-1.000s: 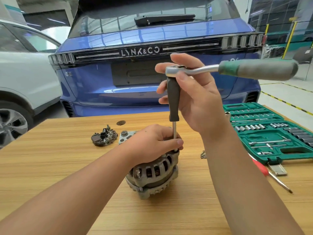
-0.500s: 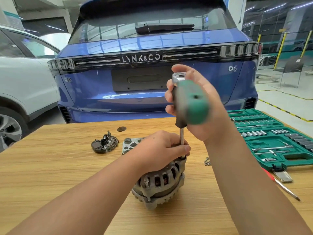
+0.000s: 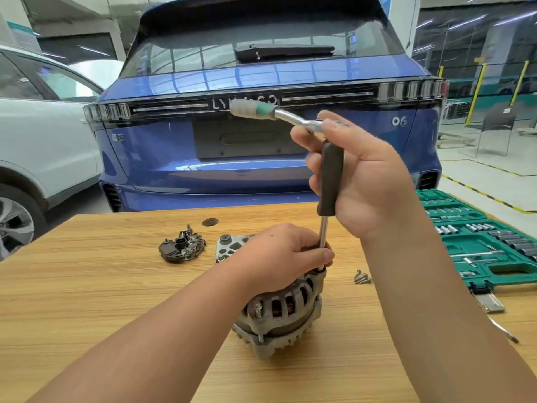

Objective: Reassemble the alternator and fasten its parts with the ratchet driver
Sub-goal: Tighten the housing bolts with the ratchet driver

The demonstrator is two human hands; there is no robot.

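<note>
Hands on driver and alternator

Your right hand (image 3: 369, 181) grips the ratchet driver (image 3: 329, 181) by its dark upright handle, the ratchet's green-banded grip swung out to the left. Your left hand (image 3: 286, 257) curls round the driver's steel shaft and rests on top of the alternator (image 3: 283, 318), which stands on the wooden worktop (image 3: 87, 286). Loose screws (image 3: 361, 277) lie just to its right; a green socket case (image 3: 494, 245) sits further right.

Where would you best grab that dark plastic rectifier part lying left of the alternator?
Probably the dark plastic rectifier part is best pinched from above across its smooth rounded front edge: it lies flat on the wooden table, and its far side bristles with metal studs and fins.
</note>
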